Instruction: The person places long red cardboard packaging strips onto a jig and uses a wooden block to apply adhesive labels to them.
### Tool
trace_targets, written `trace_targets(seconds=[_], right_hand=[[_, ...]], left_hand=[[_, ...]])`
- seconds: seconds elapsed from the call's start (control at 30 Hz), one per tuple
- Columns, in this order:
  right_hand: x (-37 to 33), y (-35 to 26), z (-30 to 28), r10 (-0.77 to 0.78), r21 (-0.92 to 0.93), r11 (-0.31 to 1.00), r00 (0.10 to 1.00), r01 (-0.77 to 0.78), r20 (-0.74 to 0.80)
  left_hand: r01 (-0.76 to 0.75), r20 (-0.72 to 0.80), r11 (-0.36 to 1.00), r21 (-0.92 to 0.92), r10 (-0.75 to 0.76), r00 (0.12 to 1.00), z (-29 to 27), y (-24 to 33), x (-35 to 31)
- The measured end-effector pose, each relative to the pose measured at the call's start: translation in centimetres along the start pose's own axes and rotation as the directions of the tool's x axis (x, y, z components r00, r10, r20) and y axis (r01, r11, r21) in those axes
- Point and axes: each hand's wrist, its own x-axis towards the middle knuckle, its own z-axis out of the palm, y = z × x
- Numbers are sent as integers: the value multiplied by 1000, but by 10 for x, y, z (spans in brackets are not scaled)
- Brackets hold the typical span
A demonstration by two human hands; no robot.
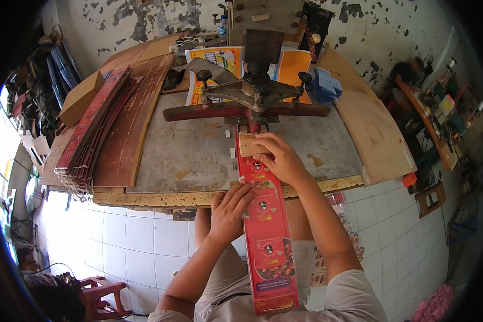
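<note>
The red printed strip (266,231) runs from beneath the head of the press (255,88) straight toward the person, crossing the front edge of the counter (188,161) and reaching down over the lap.

Just in front of the press, the right hand (280,161) has hold of a wooden block (248,147) lying on the strip. Its fingers are curved and parted from the thumb by about the block's own depth: the fingertips rest on the block's upper surface, the thumb against its nearer edge.

Farther from the press, at the counter's front edge, the left hand (232,206) lies palm down. Its fingers are lightly bent and close together, the tips touching the left margin of the strip. Whether the thumb pinches the strip from below cannot be told.

Small pale pieces (232,153) lie on the counter in front of the press, just left of the strip. Well to the left of the press are a stack of red strips (94,134) and a cardboard box (82,97).
</note>
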Motion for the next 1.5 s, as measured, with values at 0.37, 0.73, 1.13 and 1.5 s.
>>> trace_targets(seconds=[0.37, 0.73, 1.13, 1.5], right_hand=[[-2, -6, -3, -26, -154, 988, 996, 13, -82], [-16, 7, -7, 183, -216, 948, 956, -234, -230], [-21, 17, -3, 171, -217, 950, 954, -226, -246], [-17, 11, -7, 59, 26, 998, 976, -55, -211]], left_hand=[[-3, -4, 1000, 12, 3, 1000, -2, 2, 2], [20, 13, 1000, 11, -20, 1000, -3, 7, 5], [21, 15, 997, 74, -23, 1000, 2, 6, 3], [7, -6, 998, 65, -6, 1000, 3, 4, -1]])
